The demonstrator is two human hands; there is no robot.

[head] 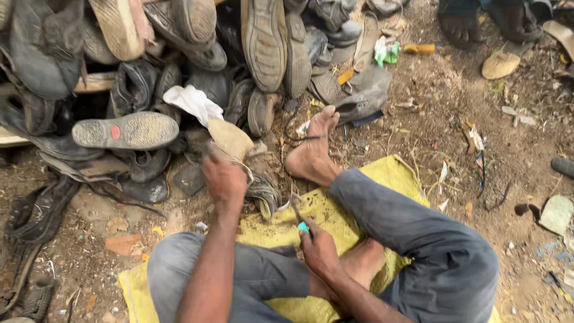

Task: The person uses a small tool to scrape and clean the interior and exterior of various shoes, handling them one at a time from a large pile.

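Note:
My left hand (223, 177) grips a worn shoe sole (232, 140), tan and curled, held up over the dirt in front of my knees. A dark, frayed piece of the shoe (262, 194) hangs just below it. My right hand (317, 248) is closed around a small tool with a turquoise handle (303, 227), its dark blade pointing up toward the shoe. I sit on a yellow woven sack (382, 176), legs in grey trousers, my bare foot (311, 152) stretched forward.
A big heap of old dark shoes and soles (179, 66) fills the upper left. A white rag (192, 101) lies among them. Scraps and litter dot the bare earth on the right. Another person's sandalled feet (484, 24) stand at the top right.

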